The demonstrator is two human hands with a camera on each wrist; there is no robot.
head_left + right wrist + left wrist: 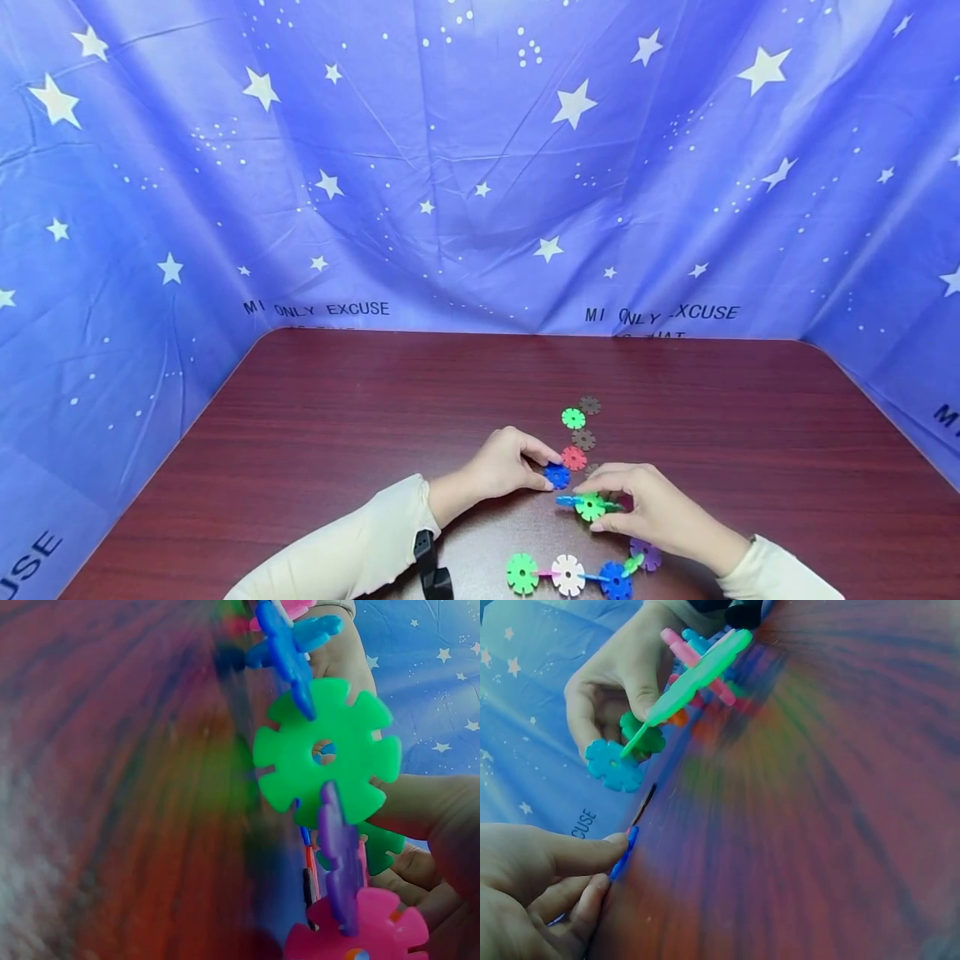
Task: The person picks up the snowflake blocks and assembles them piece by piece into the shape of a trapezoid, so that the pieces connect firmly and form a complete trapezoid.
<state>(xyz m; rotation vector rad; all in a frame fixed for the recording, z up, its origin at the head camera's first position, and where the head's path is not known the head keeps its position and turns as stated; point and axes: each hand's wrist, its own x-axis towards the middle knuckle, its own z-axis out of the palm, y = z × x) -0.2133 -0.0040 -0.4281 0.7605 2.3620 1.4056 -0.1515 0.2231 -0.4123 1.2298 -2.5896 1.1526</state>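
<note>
My left hand (498, 468) pinches a blue notched disc (557, 483) between thumb and fingers, low at the tabletop. In the left wrist view that blue disc (623, 859) appears edge-on. Just to the right, my right hand (656, 508) grips a green notched disc (583, 510) with a light blue disc (566, 501) slotted into its left side. From near the right hand, a string of interlocked discs runs along the table: purple (649, 560), blue (611, 571), white (562, 567) and green (516, 565). The right palm hides part of the string.
Beyond the hands lie loose discs in a row: red (574, 450), brown (584, 432), green (573, 412) and another brown one (590, 399). One more brown disc is partly hidden by the right hand. A star-patterned blue curtain (480, 217) surrounds the dark red table (360, 400).
</note>
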